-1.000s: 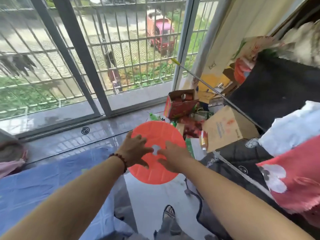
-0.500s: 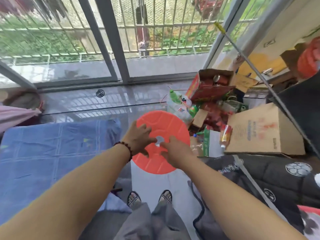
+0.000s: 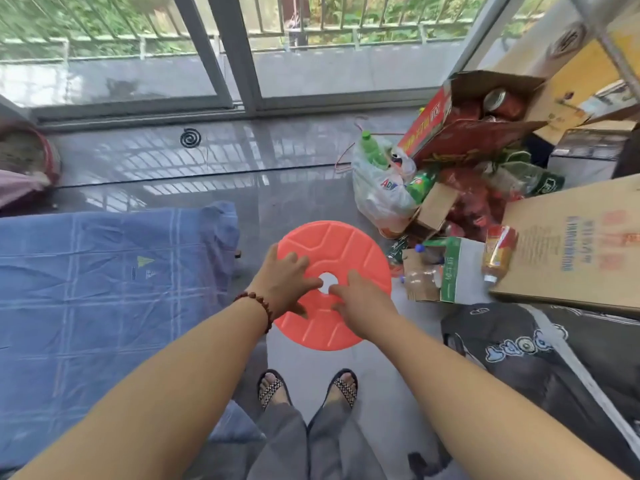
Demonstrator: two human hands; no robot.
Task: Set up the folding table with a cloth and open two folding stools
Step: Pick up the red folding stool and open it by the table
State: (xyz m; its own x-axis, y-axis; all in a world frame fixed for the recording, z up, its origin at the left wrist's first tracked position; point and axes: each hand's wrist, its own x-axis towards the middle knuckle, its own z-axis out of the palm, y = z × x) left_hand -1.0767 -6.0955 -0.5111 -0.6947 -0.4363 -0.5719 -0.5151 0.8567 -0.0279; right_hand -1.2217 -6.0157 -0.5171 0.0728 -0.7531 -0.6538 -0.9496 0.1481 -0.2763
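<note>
A round orange-red folding stool (image 3: 346,244) with a hole in its middle is in front of me, seen from above; whatever is under its top is hidden. My left hand (image 3: 280,282) lies spread on the left half of the top, with a finger reaching the hole's edge. My right hand (image 3: 360,299) rests on the near right part, its fingers pointing at the hole. To the left stands the table, covered by a blue checked cloth (image 3: 104,289) whose edge hangs down beside the stool.
A heap of cardboard boxes (image 3: 568,244), a plastic bag of bottles (image 3: 381,188) and cans crowds the floor on the right. A dark patterned fabric (image 3: 512,348) lies near right. My sandalled feet (image 3: 308,389) stand just behind the stool. A sliding glass door (image 3: 235,64) closes the far side.
My view has tipped down from the window toward the floor and my feet. Both hands have stayed spread on the stool's top, which now lies flatter to the camera.
</note>
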